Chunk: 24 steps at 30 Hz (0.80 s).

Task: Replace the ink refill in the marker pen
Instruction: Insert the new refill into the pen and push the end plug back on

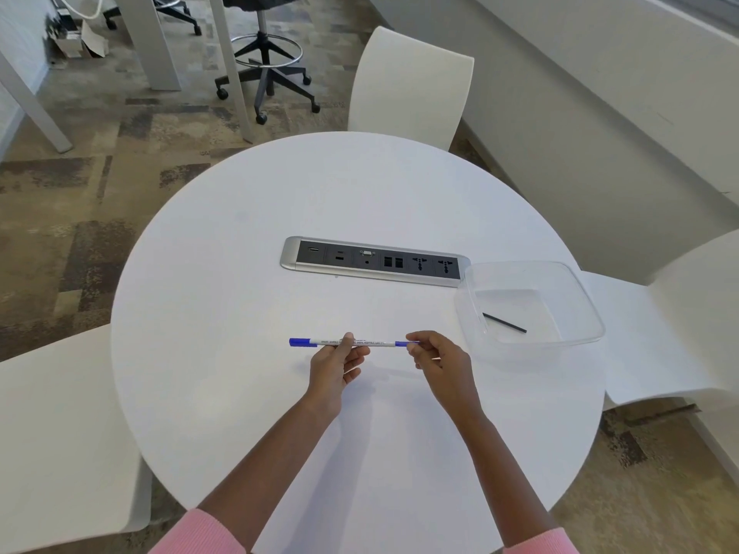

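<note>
Two hands hold one marker pen [354, 343] level above the round white table [240, 273], on the person's side of the socket strip [376, 261] set into the tabletop. The left hand [334, 367] pinches the pen's white barrel near its middle between thumb and fingers. The right hand [436, 359] pinches the blue end of the pen that points toward the clear plastic tub [532, 303]. The pen's other end carries a blue cap and sticks out past the left hand, away from the tub. Small print runs along the barrel but is too fine to read.

The tub stands just past the right-hand end of the socket strip, its near corner close to the strip. A thin dark stick [504, 323], which may be an ink refill, lies slanted on the tub's floor. Pink sleeves [200, 533] show at both forearms. White chairs [412, 86] stand around the table, one beyond the socket strip.
</note>
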Available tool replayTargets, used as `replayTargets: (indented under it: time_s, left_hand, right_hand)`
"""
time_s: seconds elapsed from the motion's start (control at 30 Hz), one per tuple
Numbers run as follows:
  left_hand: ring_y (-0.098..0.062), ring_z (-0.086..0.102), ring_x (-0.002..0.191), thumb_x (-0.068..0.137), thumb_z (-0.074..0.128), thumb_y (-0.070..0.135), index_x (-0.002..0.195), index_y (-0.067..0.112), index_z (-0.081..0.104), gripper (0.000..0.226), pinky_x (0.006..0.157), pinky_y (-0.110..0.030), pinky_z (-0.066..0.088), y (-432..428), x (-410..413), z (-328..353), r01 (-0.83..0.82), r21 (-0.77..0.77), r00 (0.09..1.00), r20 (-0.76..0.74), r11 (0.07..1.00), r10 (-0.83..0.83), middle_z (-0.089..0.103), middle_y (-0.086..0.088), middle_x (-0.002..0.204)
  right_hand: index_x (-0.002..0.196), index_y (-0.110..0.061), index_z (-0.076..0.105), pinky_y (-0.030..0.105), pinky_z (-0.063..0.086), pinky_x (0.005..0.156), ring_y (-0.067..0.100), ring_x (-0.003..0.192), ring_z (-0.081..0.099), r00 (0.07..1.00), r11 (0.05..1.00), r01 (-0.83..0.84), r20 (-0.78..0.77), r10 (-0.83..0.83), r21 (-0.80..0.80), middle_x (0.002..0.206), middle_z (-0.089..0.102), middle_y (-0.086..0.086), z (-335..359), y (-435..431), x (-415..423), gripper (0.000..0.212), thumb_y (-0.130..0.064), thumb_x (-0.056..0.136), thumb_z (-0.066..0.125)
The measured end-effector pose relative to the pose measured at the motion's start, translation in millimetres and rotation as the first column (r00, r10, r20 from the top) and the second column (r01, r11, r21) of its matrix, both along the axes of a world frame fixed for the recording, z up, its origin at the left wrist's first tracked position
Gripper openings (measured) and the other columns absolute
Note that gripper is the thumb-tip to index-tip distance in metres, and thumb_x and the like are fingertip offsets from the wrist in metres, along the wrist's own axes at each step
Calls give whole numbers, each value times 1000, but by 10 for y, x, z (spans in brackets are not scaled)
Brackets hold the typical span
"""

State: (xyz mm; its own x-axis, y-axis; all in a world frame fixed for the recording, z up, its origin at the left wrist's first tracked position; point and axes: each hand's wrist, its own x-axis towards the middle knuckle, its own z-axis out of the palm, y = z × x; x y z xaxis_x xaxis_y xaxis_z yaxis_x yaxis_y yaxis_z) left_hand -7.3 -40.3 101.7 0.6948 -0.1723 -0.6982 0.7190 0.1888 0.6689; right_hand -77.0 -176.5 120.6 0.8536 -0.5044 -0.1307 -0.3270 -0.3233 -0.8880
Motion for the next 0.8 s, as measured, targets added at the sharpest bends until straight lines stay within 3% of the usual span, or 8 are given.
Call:
replayTargets:
  time_s: [0.2,0.37,0.57,0.8]
  left_hand:
    - [-12,57,71,93,54,23,78,14,60,18,67,-23,44,11,-5,7,2,-8,1000,2,1000,-2,67,9,49]
    - [-12,58,72,93,54,23,77,15,59,18,68,-24,44,-6,-23,24,7,-9,1000,2,1000,-7,67,9,49]
    - [-12,58,72,92,54,23,79,15,60,17,68,-23,44,13,-22,29,4,-12,1000,5,1000,-4,67,9,49]
    - [-12,58,72,92,55,23,78,14,60,17,68,-23,45,17,-27,37,8,-12,1000,-2,1000,-8,67,9,49]
  right_hand:
    - [85,-17,60,6,45,58,5,60,57,999,998,27,27,-28,49,74,63,-7,24,25,-21,20,2,84,53]
    - [80,-17,62,6,46,58,-2,59,57,1000,999,14,24,-15,51,68,62,-5,22,36,-25,14,-10,88,54]
    - [89,-17,61,9,46,60,14,68,57,999,999,20,30,-21,36,73,60,-2,19,51,-40,15,-4,85,56]
    - [84,-16,62,10,45,59,12,66,57,999,999,18,32,-19,28,74,61,-1,15,47,-39,9,-13,88,54]
